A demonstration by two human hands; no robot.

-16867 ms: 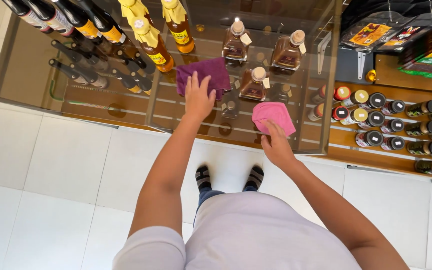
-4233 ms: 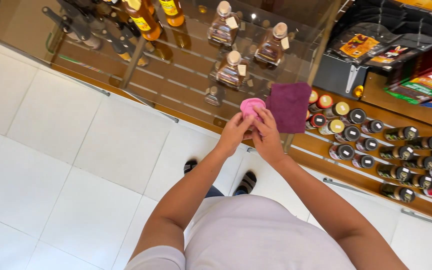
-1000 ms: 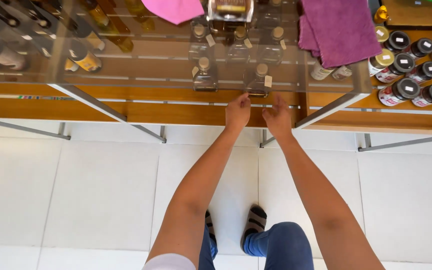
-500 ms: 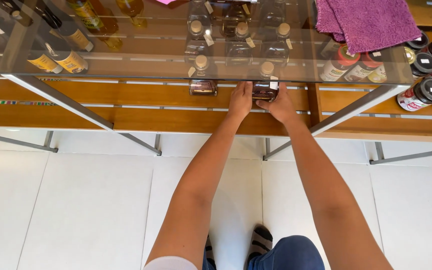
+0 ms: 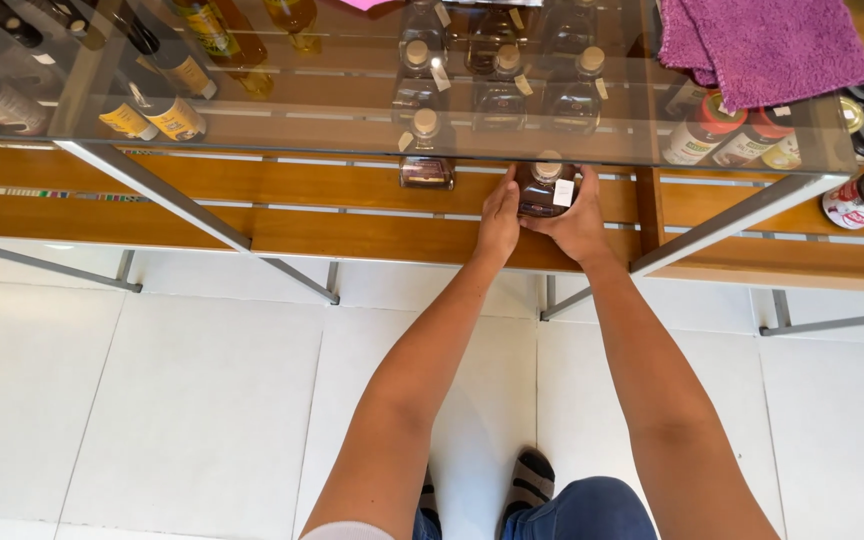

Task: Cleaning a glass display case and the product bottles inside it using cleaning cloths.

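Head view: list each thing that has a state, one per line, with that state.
Left hand: closed on the small bottle's side.
Right hand: closed on its other side.
Small bottle: upright, corked, tagged, on the wooden shelf.
Neighbouring bottle: upright, corked, untouched.
Purple cloth: crumpled on the glass top.

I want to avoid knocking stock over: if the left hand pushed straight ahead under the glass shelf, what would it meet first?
The left hand already touches the cork-stoppered brown bottle that both hands cup. Beyond its fingertips, the next thing is probably a similar bottle standing further back on the wooden shelf, though depth is hard to judge.
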